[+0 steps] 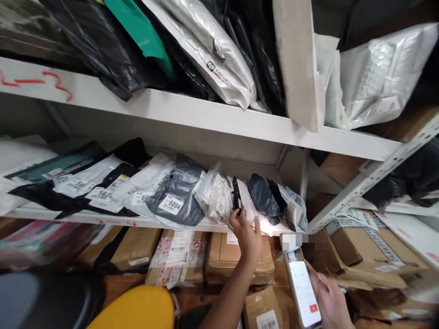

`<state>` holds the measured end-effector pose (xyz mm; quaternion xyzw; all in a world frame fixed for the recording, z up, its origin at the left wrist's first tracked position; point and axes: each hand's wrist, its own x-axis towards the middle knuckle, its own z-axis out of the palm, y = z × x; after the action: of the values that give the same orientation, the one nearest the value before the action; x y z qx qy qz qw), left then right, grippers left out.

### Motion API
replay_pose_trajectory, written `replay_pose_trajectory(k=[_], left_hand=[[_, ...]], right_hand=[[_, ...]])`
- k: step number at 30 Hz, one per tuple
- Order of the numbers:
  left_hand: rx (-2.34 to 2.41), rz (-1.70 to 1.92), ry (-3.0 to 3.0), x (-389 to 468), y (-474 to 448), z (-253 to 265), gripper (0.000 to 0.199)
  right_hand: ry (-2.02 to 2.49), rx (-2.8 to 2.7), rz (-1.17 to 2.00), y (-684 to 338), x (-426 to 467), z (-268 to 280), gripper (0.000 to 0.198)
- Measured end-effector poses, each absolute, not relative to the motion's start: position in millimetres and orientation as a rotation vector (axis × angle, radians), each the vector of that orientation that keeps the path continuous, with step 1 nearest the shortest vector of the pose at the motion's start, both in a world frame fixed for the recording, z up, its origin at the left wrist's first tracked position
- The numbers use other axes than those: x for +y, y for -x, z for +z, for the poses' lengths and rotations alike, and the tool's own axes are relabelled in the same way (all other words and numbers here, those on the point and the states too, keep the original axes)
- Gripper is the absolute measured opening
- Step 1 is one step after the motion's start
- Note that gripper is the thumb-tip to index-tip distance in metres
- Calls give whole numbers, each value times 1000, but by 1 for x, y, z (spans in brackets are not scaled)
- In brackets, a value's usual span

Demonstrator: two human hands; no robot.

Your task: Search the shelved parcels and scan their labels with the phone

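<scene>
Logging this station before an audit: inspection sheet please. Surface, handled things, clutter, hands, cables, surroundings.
Surface: white middle shelf, carrying a row of bagged parcels.
Handled things: slim black packet in the row; phone, screen lit.
Clutter: dark grey bag marked 6004; white packets to its right.
Hands: left hand at the slim black packet's lower end, grip unclear; right hand holds the phone.
Cables: nothing seen.
Surroundings: upper shelf bearing bags; cardboard boxes below; yellow object lower left, unidentified.

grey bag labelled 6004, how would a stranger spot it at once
At the lower white shelf, find the left hand. Left of it, past small white packets, lies the grey bag. Its dark plastic and white 6004 label stand out between pale neighbours.
</scene>
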<state>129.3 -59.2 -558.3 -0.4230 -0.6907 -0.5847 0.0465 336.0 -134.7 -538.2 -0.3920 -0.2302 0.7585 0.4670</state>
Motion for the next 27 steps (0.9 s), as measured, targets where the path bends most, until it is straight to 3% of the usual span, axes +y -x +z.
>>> replay_pose_trajectory(k=[3, 7, 11, 14, 17, 22, 27], left_hand=[[-2033, -1713, 1314, -58, -116, -555, 23], [-1891, -1540, 1380, -62, -115, -532, 33], [-1749, -1510, 1722, -51, -140, -506, 61], [-2183, -1621, 1705, -26, -155, -503, 83], [-2487, -1645, 1589, -3, -158, -510, 93], [-2470, -1617, 1508, 11, -169, -505, 75], [-2382, -1601, 1633, 14, -188, -509, 66]], right_hand=[[946, -580, 1897, -331, -142, -531, 34], [959, -601, 1879, -345, -147, -532, 34], [972, -603, 1806, -368, -147, -547, 28], [959, -558, 1849, -378, -145, -552, 30], [884, -491, 1961, -379, -141, -544, 43], [625, -446, 2009, -372, -126, -531, 61], [676, -502, 2005, -364, -105, -526, 49]])
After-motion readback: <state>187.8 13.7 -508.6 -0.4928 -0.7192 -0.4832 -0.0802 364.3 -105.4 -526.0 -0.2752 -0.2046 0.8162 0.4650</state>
